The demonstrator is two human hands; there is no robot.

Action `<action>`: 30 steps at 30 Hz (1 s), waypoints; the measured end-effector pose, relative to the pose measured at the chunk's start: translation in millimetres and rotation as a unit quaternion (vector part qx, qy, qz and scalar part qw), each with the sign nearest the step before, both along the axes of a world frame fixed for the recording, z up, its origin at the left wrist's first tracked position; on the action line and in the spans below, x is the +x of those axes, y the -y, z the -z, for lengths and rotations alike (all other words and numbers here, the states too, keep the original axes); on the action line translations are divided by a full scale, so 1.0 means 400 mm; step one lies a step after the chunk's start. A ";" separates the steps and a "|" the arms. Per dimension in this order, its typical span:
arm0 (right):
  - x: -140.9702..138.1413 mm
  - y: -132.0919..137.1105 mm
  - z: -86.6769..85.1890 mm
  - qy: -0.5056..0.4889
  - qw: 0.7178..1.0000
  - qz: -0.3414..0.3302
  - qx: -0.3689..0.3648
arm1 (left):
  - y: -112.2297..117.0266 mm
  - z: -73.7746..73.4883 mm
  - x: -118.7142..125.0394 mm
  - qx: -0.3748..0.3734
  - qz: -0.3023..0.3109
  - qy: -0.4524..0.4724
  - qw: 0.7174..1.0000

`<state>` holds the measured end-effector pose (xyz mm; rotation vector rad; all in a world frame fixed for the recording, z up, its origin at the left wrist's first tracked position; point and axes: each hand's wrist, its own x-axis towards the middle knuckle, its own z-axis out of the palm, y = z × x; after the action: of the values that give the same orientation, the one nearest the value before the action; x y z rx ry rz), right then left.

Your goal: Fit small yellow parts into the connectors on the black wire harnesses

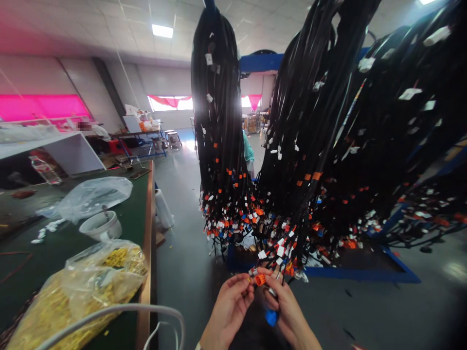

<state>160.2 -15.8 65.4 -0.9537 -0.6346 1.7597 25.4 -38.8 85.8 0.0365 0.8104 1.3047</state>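
My left hand (229, 307) and my right hand (286, 311) meet low in the middle of the head view, fingers pinched together on a small orange connector (260, 279) at the end of a hanging black wire harness (302, 160). A blue piece (271, 317) shows under my right hand's fingers. Several more black harness bundles (219, 136) hang from a blue rack (260, 62), their ends full of orange, white and blue connectors and tags.
On the left stands a green-topped table (140, 194) with clear bags of yellow parts (91, 287), a white bowl (100, 226) and a crumpled plastic bag (91, 197). A white cable (120, 311) arcs in front. Blue rack base (365, 273) lies on grey floor. A person sits far left.
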 end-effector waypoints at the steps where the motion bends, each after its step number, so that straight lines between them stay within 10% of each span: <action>1: 0.000 0.000 0.001 0.002 1.000 -0.001 0.000 | -0.001 0.001 -0.001 0.000 0.003 -0.001 1.000; 30: 0.005 0.001 0.010 0.070 0.997 -0.014 0.027 | 0.004 0.007 0.009 0.034 0.086 -0.273 0.957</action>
<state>162.0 -16.1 61.5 -1.0418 -0.7849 1.7009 29.0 -40.4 83.2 0.5316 1.2003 1.1655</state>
